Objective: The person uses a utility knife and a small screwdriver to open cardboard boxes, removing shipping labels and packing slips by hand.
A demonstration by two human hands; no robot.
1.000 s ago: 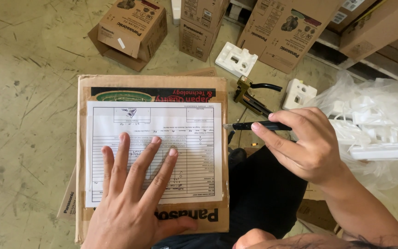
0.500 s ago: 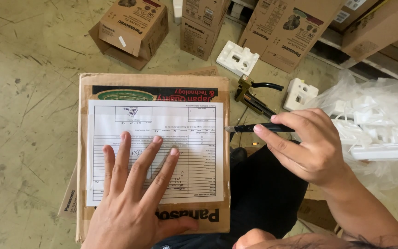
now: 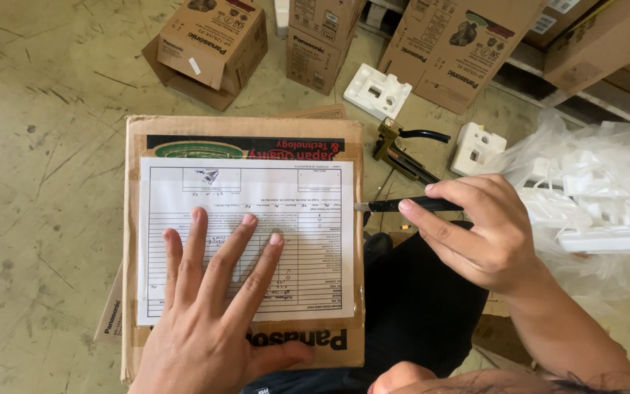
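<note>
While pressing flat with spread fingers, left hand (image 3: 213, 314) pins printed form sheet (image 3: 246, 237) on cardboard box (image 3: 140, 138); right hand (image 3: 475, 233) pinching black pen (image 3: 410, 206), tip just at sheet's right edge. Form seemingly filled partly by handwriting; writing apparently paused. Handwriting unreadable, sheet's lower part covered, box bottom cut off.

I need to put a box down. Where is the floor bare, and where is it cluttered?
Bare concrete floor lies left of the carton under the left hand. Crowded: boxes and foam blocks above, plastic bag right.
</note>
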